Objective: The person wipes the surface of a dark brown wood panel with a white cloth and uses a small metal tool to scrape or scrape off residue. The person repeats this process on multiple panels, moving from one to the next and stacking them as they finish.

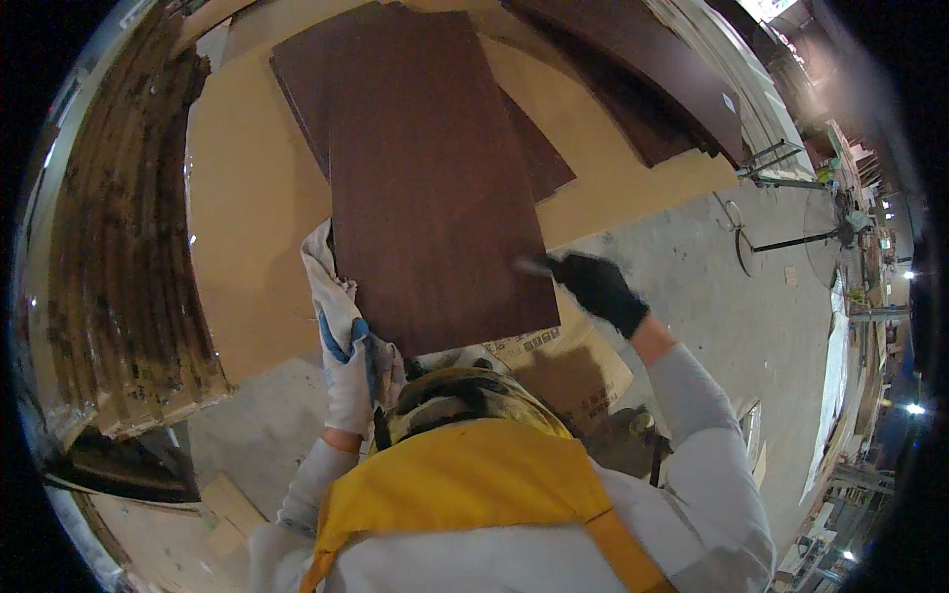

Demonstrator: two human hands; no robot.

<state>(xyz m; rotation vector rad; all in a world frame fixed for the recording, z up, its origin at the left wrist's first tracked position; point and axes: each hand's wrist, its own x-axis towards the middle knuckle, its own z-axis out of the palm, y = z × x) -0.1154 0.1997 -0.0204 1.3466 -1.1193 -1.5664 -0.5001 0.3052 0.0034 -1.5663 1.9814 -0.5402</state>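
A dark brown wood-grain panel (437, 185) lies in front of me, its near end towards my body. At its near left corner my left hand (346, 378), in a white and blue glove, grips a pale rag (326, 278) that hangs along the panel's left edge. My right hand (599, 290) wears a black glove and holds a thin hand tool (535, 267) at the right edge. The tool is blurred, so its exact kind cannot be told. Below the top panel, other brown panels (545, 159) lie at an angle.
Tan board (252, 222) supports the panels. More dark panels (637, 67) are stacked at the far right. A stack of long, stained brown pieces (133, 222) runs along the left. Printed cardboard (586, 378) lies below the near end. A fan-like stand (793, 241) occupies the concrete floor (712, 319).
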